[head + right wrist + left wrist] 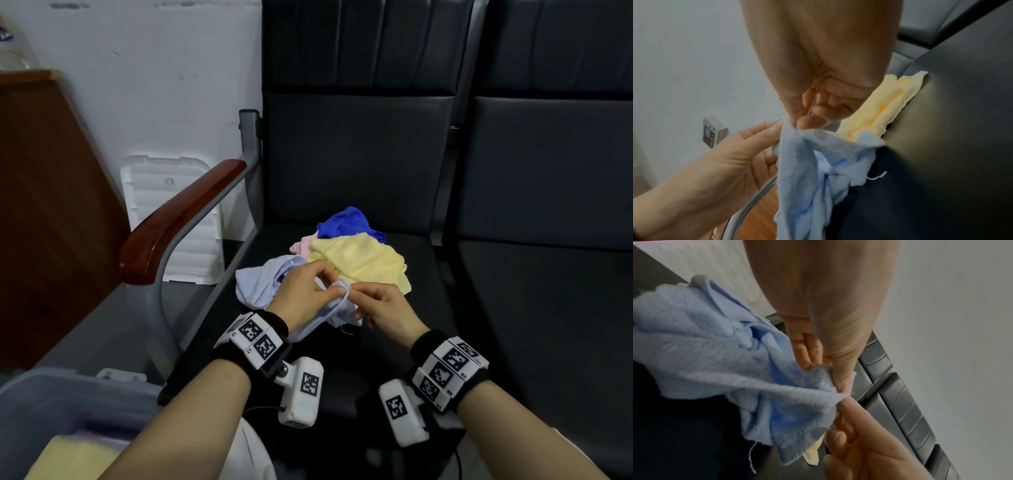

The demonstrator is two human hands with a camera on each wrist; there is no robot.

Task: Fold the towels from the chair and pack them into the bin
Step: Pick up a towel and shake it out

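Observation:
A light blue towel (260, 284) lies crumpled at the front left of the black chair seat (421, 308). Both hands hold one corner of it, lifted just off the seat. My left hand (329, 286) pinches the edge (838, 384) between thumb and fingers. My right hand (354, 291) pinches the same corner (795, 125) right beside it. The rest of the light blue towel (801, 178) hangs down bunched. Behind it lie a yellow towel (359, 260), a pink towel (303, 246) and a dark blue towel (346, 222). The grey bin (51, 394) at lower left holds a folded yellow towel (75, 455).
A wooden armrest (178, 219) on a metal frame stands between the seat and the bin. A white foam box (164, 185) leans on the wall behind it. A brown wooden panel (44, 205) fills the left. A second black seat (548, 291) adjoins on the right.

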